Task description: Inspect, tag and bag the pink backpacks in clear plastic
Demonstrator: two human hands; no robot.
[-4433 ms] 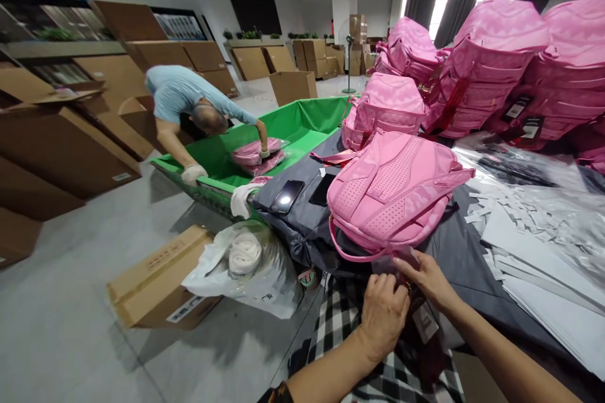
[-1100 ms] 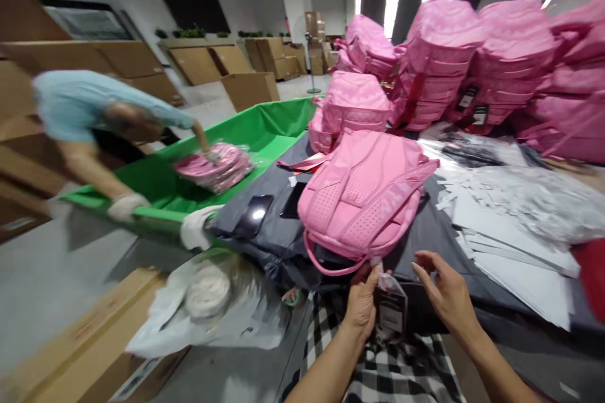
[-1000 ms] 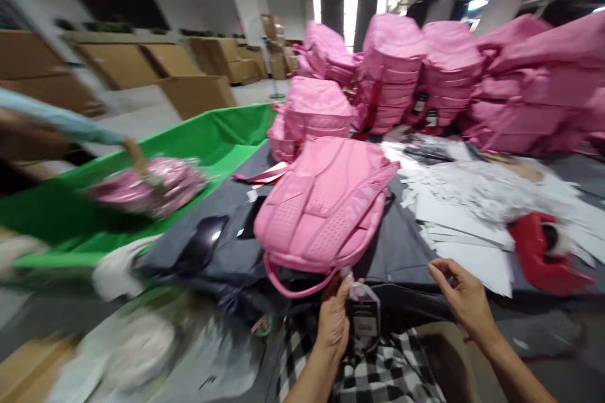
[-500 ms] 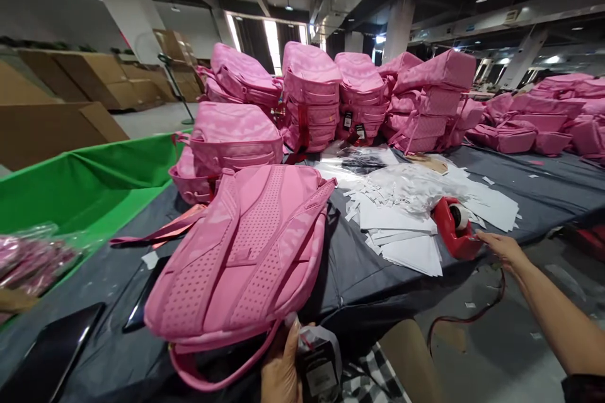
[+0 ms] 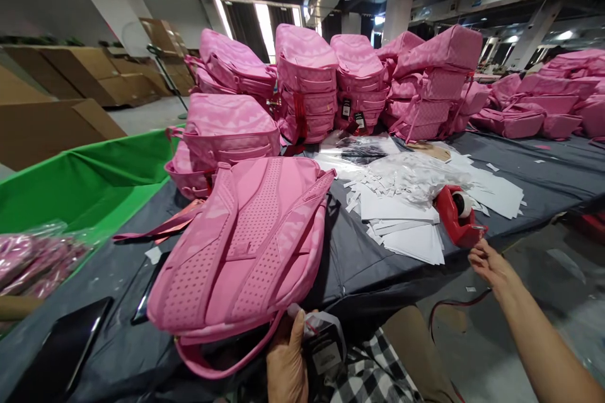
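A pink backpack [image 5: 246,233] lies straps [image 5: 198,258] up on the table [image 5: 347,255], its handle [image 5: 208,371] toward the near edge, a black, white-labelled tag [image 5: 326,356] in clear plastic [image 5: 339,330] just beside that handle, and a red dispenser [image 5: 458,234] holding white tape [image 5: 466,203] stands to the right, near the edge.

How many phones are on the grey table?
2: one phone at near left on the table; the other phone just left of the front backpack, which partly hides it. More could lie underneath.

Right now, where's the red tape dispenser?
In the head view, the red tape dispenser sits right of centre near the front edge of the dark-covered table, just right of the white sheets, with the right hand at its near end.
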